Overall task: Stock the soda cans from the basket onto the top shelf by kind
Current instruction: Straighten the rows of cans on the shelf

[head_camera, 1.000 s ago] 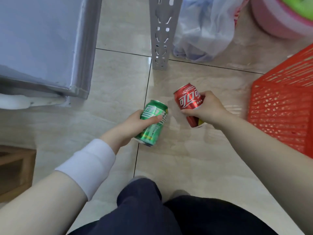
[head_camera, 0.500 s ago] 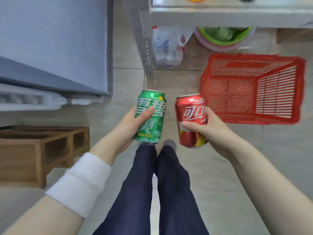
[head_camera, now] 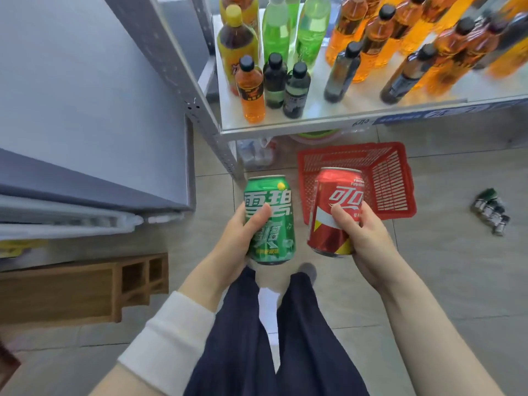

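My left hand (head_camera: pixel 238 238) grips a green soda can (head_camera: pixel 271 221), held upright in front of me. Beside it, my right hand (head_camera: pixel 363 232) grips a red soda can (head_camera: pixel 333 212), also upright. The two cans are a small gap apart. Behind them on the tiled floor lies the red plastic basket (head_camera: pixel 391 178), tipped on its side, with no cans visible inside. Above the basket runs a metal shelf (head_camera: pixel 314 125) carrying several drink bottles (head_camera: pixel 274 78). The top shelf is out of view.
A grey metal upright (head_camera: pixel 183 81) of the rack stands left of the shelf. A grey cabinet (head_camera: pixel 85 110) fills the left side, with a wooden crate (head_camera: pixel 85 287) below it. Several small dark bottles (head_camera: pixel 490 210) lie on the floor at right. My legs (head_camera: pixel 274 338) are below.
Both hands have risen with the cans, which went from tilted to upright. My view lifted from the floor, so the bottle shelf and whole basket now show.
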`<action>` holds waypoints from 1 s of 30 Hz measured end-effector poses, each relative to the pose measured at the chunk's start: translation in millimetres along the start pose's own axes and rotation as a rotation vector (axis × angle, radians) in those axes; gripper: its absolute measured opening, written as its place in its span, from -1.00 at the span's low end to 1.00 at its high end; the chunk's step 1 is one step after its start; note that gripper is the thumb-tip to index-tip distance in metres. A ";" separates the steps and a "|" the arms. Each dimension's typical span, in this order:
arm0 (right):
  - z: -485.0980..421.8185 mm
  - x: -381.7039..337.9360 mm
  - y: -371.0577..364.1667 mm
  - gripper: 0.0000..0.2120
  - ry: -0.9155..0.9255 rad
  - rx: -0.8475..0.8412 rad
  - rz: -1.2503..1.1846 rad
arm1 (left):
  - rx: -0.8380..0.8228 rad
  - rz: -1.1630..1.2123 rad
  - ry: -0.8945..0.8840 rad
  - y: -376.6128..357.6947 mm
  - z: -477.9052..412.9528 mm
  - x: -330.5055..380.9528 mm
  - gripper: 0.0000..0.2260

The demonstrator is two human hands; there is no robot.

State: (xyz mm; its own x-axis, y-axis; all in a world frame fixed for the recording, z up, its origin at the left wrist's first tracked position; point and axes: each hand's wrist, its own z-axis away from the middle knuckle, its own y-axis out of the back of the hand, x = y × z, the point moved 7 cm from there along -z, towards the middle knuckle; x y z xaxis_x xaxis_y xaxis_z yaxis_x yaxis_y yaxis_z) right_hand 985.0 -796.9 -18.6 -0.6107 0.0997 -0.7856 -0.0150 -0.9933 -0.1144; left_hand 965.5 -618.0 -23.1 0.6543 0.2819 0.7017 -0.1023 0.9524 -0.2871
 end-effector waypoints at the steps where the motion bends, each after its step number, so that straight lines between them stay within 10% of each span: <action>1: 6.4 -10.8 11.0 -0.56 0.024 0.001 0.005 | 0.005 -0.005 -0.028 -14.1 3.4 4.1 -0.65; 6: 29.4 -71.0 66.5 -0.23 0.201 0.031 0.067 | -0.001 -0.101 -0.170 -76.2 10.2 29.2 -0.67; 16: 21.8 -215.9 87.1 -0.32 0.511 0.067 0.046 | -0.128 -0.292 -0.485 -158.5 3.4 168.5 -0.43; 30: 7.4 -365.1 113.4 -0.42 0.826 0.058 0.058 | -0.147 -0.350 -0.925 -242.8 -2.3 337.7 -0.57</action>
State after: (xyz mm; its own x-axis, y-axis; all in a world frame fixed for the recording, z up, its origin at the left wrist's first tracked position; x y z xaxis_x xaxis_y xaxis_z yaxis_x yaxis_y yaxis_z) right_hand 1200.4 -946.3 259.8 0.1663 0.0361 -0.9854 -0.0561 -0.9974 -0.0460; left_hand 1213.1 -754.4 282.0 -0.2167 0.0271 0.9759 0.1194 0.9928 -0.0011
